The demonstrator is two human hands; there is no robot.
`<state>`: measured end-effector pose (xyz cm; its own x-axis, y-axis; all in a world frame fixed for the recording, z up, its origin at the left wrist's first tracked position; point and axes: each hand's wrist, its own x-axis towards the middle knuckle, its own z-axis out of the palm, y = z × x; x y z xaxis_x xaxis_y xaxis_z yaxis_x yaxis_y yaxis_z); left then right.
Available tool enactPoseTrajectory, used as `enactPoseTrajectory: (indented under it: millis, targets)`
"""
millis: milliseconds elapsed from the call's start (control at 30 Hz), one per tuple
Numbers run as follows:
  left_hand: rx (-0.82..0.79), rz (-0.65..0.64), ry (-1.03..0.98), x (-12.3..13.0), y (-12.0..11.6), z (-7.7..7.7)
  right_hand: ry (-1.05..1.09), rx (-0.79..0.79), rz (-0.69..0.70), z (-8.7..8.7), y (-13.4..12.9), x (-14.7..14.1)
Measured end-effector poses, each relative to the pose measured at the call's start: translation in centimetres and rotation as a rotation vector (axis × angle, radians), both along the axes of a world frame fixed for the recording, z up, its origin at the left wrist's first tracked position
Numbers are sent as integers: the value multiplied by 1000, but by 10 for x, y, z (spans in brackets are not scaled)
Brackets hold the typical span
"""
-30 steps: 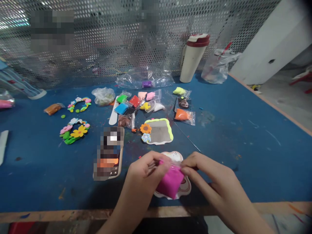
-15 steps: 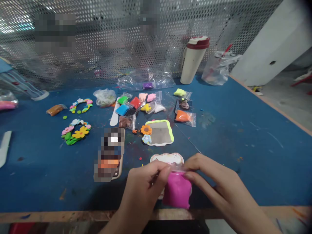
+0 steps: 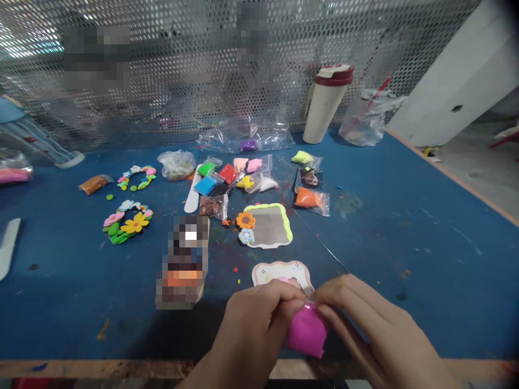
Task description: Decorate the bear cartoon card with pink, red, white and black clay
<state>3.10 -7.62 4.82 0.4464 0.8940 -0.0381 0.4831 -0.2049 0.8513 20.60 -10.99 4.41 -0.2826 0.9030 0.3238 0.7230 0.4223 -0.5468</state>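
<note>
Both hands pinch the top of a clear plastic bag of bright pink clay [image 3: 307, 330] near the table's front edge. My left hand [image 3: 259, 324] is closed on the bag's left upper side, and my right hand [image 3: 365, 319] grips its right upper corner. Part of the bag's top is hidden by the fingers. Just beyond them lies a white scalloped plaque [image 3: 279, 268], partly covered by my hands. Farther back lies a mirror [image 3: 268, 227] with a yellow-green clay edge, an orange flower and a light blue flower on its left side.
Several small bags of coloured clay, including a blue one [image 3: 206, 185] and an orange one [image 3: 308, 198], lie mid-table. A phone [image 3: 205, 254], two flower-decorated rings [image 3: 135, 222], a thin metal rod [image 3: 324, 246], a white spatula [image 3: 192, 197] and a tumbler [image 3: 324, 108] surround them.
Both hands and the pink clay bag have shifted slightly right and down in view. The fingers have drawn closer together over the bag's top, and more of the white plaque shows.
</note>
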Motion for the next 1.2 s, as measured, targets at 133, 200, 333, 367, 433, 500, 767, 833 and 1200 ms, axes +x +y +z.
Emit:
enactPoseTrajectory:
  millis: [133, 200, 333, 367, 433, 500, 767, 833, 1200]
  targets:
    - [74, 24, -21, 3, 2, -3, -88, 34, 16, -3, 2, 0]
    - [159, -9, -73, 3, 3, -4, -94, 57, 15, -3, 2, 0]
    - [313, -88, -175, 0, 1, -7, -64, 116, 34, 2, 3, -2]
    - [320, -81, -181, -1, 0, -7, -46, 122, 40, 3, 3, -3]
    - [295, -63, -200, -3, 0, -6, -4, 77, 69, 6, 2, -1]
    - [249, -45, -236, -7, 1, -5, 39, -1, 98, 11, 5, 5]
    - [379, 123, 167, -11, 13, -24, 115, -11, -443, 26, 122, 46]
    - [455, 42, 250, -7, 12, -34, 116, -6, -520, 14, 162, 48]
    - [435, 26, 161, 0, 8, -37, 22, 99, -416, -1, 143, 33]
